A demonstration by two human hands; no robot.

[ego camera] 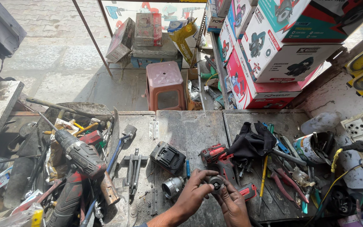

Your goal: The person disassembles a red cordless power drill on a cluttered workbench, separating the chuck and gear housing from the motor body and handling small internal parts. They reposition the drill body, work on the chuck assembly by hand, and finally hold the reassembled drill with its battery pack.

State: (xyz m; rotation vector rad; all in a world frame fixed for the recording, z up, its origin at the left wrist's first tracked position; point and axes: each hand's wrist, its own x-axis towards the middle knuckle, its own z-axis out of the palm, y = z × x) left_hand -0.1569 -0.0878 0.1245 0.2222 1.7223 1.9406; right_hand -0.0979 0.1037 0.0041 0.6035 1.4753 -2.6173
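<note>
Metal part (215, 182) – small, round, dark steel w/ a ring-shaped face – sits pinched between both hands near the front edge of the tabletop (190, 126). Its round face looks up toward the camera; too short and too covered to call a long axis. Left hand (194, 194) has its fingers curled over the part's left side, grip pressed onto it; right hand (234, 202) closes on it from below-right, thumb on the rim.

Just behind the hands lies a red-and-black cordless tool body (225, 166), plastic shell, long axis running from upper left to lower right, w/ a crumpled black cloth (252, 143) at its far end. Left of the hands, a silvery cylindrical metal housing (172, 186) on its side, and beyond it a blocky black battery pack (167, 157).

Tabletop is grey, scuffed sheet metal w/ hinges. Further left – a grimy red-black drill (78, 153) among loose tools. Right: pliers w/ red handles (284, 183), a tin can (311, 148) holding tools.
</note>
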